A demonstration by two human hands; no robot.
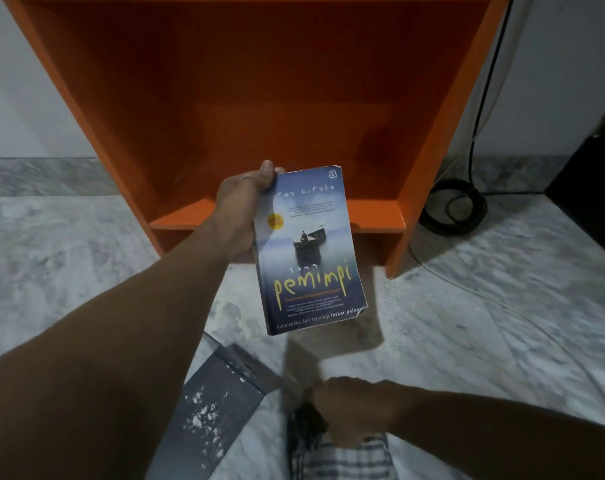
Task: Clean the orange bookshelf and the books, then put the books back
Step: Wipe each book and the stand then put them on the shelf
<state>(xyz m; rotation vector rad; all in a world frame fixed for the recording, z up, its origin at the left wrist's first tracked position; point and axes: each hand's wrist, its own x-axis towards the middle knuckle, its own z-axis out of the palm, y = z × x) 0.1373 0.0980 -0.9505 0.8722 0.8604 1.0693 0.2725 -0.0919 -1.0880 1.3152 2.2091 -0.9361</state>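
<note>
The orange bookshelf (252, 98) stands open in front of me against the wall, and its visible compartment holds no books. My left hand (240, 209) grips a blue paperback book (308, 251) by its left edge, cover facing me, held in the air before the shelf's lower board. Lower down, my right hand (353, 410) is curled on a checked cloth (342, 452) near the floor. The hand and cloth look blurred.
A grey flat book or board (218, 403) with white flecks lies on the marble floor (86, 271) at lower centre. A coiled black cable (453, 209) sits right of the shelf, with a dark object (595, 174) at the far right.
</note>
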